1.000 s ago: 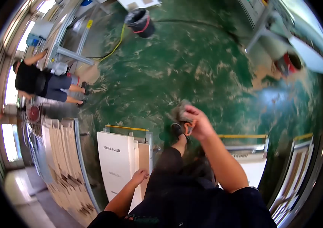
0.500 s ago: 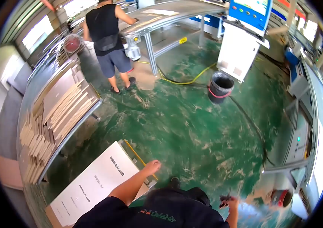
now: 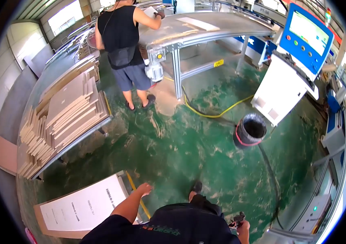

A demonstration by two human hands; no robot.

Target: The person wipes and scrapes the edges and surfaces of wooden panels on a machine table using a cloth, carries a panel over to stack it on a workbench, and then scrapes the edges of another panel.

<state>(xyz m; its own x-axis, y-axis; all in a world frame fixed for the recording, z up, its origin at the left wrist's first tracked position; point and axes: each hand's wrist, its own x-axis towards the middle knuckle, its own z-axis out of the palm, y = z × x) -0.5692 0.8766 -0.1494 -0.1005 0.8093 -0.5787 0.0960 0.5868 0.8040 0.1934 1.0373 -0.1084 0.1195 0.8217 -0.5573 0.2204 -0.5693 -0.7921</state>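
Note:
My left hand (image 3: 144,189) hangs over the near end of a white printed board stack (image 3: 84,205), with its fingers curled and nothing visible in them. Low on the right, my right hand (image 3: 243,227) is closed around a small dark object (image 3: 236,220), too small to identify. Between my hands, one dark shoe (image 3: 197,186) shows on the green floor.
A co-worker (image 3: 121,53) stands at a long worktable (image 3: 177,34). Stacked panels (image 3: 69,110) lie on a rack at the left. A black bin (image 3: 250,131), a yellow cable (image 3: 215,116) and a white control console (image 3: 280,89) stand or lie ahead. Machinery lines the right.
The view has swung up and leftward, bringing the worktable and console into sight. My right hand has moved from in front of my body down to my right side, still holding the object.

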